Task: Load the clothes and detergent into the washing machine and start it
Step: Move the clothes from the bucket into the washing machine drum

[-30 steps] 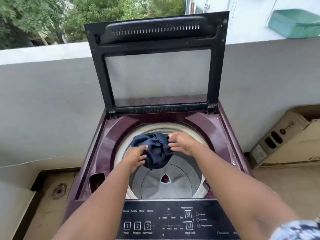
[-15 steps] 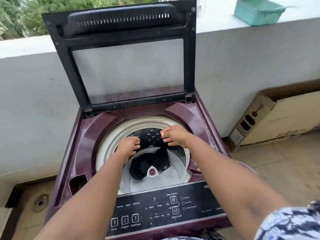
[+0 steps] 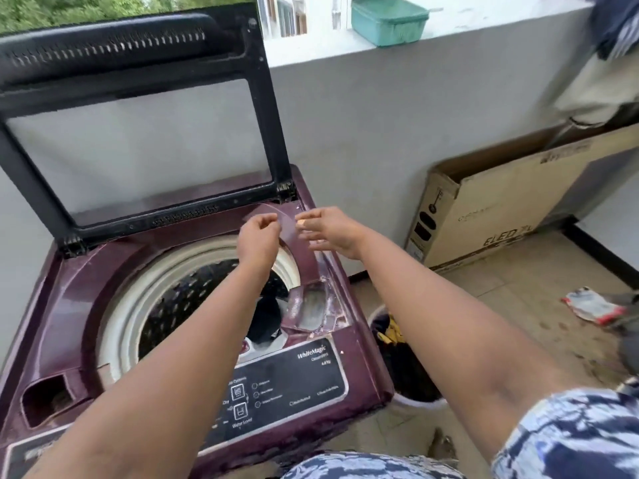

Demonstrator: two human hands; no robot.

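Note:
A maroon top-loading washing machine [image 3: 79, 278] stands with its black-framed lid [image 3: 138, 108] raised. A dark garment [image 3: 268, 318] lies at the bottom of the drum. My left hand [image 3: 259, 236] hovers over the drum's far right rim, fingers curled, holding nothing. My right hand [image 3: 328, 229] is just beside it above the machine's right back corner, fingers loosely apart and empty. A bucket with dark and yellow clothes [image 3: 397, 344] sits on the floor at the machine's right side. The control panel [image 3: 294, 385] faces me.
A cardboard box [image 3: 501, 209] leans against the grey parapet wall on the right. A green tub [image 3: 387, 20] sits on the ledge. Cloth hangs at the top right [image 3: 594, 88]. A small packet [image 3: 591, 305] lies on the tiled floor.
The dark garment dropped from both hands into the drum. Both hands then lifted and moved right, empty. My view swung right, showing the bucket and floor.

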